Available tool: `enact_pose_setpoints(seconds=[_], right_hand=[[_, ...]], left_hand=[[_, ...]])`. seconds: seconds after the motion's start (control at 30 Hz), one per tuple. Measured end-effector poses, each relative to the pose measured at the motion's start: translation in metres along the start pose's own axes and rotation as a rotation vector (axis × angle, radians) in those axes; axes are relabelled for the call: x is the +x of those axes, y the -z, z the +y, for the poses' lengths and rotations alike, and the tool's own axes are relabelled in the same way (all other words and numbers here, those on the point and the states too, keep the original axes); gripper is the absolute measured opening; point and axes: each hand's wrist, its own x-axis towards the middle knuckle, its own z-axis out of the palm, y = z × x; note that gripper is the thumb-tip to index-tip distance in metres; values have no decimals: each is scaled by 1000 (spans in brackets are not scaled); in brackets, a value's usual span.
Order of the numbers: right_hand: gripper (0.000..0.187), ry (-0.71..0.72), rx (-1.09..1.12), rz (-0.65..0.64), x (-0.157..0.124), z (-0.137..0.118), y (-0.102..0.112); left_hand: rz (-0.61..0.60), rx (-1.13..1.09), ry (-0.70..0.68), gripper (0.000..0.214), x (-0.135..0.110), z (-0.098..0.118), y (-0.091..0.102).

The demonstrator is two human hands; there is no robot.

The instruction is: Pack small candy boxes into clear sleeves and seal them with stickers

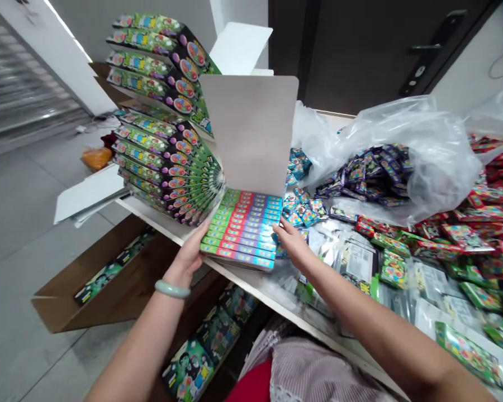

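An open cardboard display box (240, 254) sits near the table's front edge, its plain pale lid (254, 131) standing upright at the back. Inside it are tight rows of small packs (245, 223) in green, red, purple and blue bands. My left hand (189, 254) grips the box's left front side, its fingers partly hidden behind the wall. At the right side, my right hand (291, 240) holds the box with thumb and fingers against the edge packs. Close by on the left, a stack of flat folded printed boxes (171, 173) fans out.
Loose blue packs (304, 209), purple packs (373, 173) in clear plastic (440, 145), and red packs (465, 215) cover the table's right side. A brown carton (104, 301) with printed boxes (193, 357) stands below the table edge (268, 301). White sheets (88, 192) jut out at left.
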Motion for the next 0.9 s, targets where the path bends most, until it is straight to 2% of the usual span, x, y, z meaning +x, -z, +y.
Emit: enact_pose_setpoints(seconds=[0.2, 0.33, 0.4, 0.5, 0.6, 0.7, 0.77, 0.83, 0.9], right_hand=[[52, -32, -134, 34, 17, -1, 20], [54, 19, -231, 54, 28, 6, 27], [55, 67, -262, 52, 31, 12, 28], [63, 139, -291, 37, 32, 16, 30], [75, 144, -277, 55, 40, 3, 38], [71, 127, -176, 90, 64, -36, 43], [61, 94, -84, 66, 85, -70, 39], [49, 48, -13, 12, 103, -103, 30], [40, 20, 37, -33, 111, -128, 22]], left_hand=[[4, -26, -111, 38, -22, -25, -26], [28, -45, -94, 51, -35, -44, -42], [37, -48, -75, 54, -36, -51, -44], [14, 11, -85, 56, -35, -53, -37], [10, 155, -116, 59, -30, -36, -24], [115, 240, -299, 62, -13, 0, -26], [75, 124, -365, 67, 4, 30, -39], [-45, -51, -277, 69, 23, 61, -58], [-119, -126, -213, 58, 36, 88, -74]])
